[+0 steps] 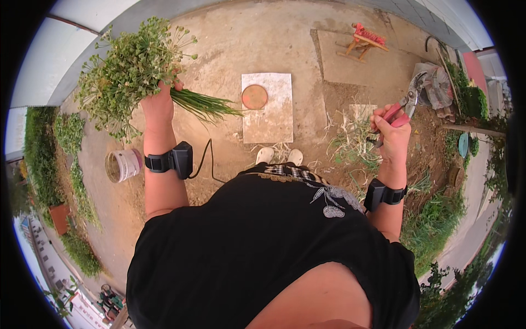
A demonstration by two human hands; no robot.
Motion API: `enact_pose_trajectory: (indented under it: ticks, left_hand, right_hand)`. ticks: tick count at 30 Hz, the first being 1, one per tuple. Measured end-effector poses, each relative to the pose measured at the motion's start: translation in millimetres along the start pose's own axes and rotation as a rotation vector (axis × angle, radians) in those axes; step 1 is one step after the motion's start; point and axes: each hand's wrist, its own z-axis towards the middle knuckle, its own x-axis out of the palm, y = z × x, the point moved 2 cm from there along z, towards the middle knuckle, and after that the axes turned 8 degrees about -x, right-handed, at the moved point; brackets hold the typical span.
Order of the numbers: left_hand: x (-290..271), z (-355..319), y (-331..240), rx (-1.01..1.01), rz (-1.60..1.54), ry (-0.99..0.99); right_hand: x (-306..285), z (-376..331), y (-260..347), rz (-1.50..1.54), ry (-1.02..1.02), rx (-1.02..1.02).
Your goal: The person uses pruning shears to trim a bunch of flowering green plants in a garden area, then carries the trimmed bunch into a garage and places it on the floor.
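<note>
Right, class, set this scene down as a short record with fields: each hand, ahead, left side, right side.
Left hand: holds a bunch of green stalks with seed heads
Right hand: holds red-handled pruners
Ahead: pale slab with a round disc on it
Left side: pail on the ground
Right side: loose stalks on the soil

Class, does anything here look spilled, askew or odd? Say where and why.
Yes: loose stalks lie strewn over the soil right of the white board, a messy scatter, unlike the bunch gathered in the left hand. The board also looks stained.
</note>
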Motion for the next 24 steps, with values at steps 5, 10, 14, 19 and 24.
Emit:
enact_pose_trajectory:
  ticks: [5, 10, 14, 19, 24]
  left_hand:
    - [-28.9, -1.1, 38.4, 0.108, 0.831, -0.137]
    - [-5.2, -5.5, 49.9, 0.399, 0.844, 0.083]
    - [26.2, -3.4, 44.3, 0.39, 0.946, 0.094]
    - [63.0, -3.2, 36.5, 0.388, 0.684, 0.291]
    - [95.8, -12.2, 33.0, 0.624, 0.886, 0.284]
  right_hand:
    - [-16.0, 23.2, -18.4, -0.103, -0.01, -0.029]
    - [-61.7, 42.0, -16.0, -0.261, -0.161, -0.047]
    - [-83.5, 24.2, -12.5, -0.271, -0.248, -0.059]
    - [-101.7, -13.8, -12.0, -0.234, -0.321, -0.018]
    - [-132.2, -58.0, -2.0, -0.17, -0.412, -0.038]
